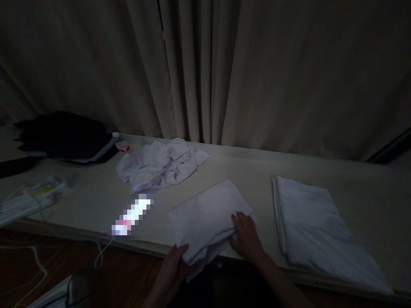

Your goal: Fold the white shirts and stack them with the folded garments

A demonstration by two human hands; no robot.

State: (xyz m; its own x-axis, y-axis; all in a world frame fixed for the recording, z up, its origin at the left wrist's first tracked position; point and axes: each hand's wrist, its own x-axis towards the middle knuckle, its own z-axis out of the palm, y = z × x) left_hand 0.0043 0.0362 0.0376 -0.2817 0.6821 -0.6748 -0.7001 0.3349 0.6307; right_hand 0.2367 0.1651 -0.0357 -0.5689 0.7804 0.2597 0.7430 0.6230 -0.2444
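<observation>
A folded white cloth (205, 216) lies at the near edge of a pale counter (257, 171), hanging a little over it. My left hand (175, 267) grips the cloth's near left corner from below the edge. My right hand (245, 235) lies flat on the cloth's right end, fingers spread. A second folded white cloth (317, 226) rests to the right, apart from my hands. A crumpled white garment (160, 164) sits farther back on the left.
Closed curtains (224, 72) hang behind the counter. A dark pile of fabric (64, 137) sits at far left, with a small red and white object (122, 146) beside it. A power strip (30, 196), cables and a blurred bright patch (131, 216) lie at left. The room is dim.
</observation>
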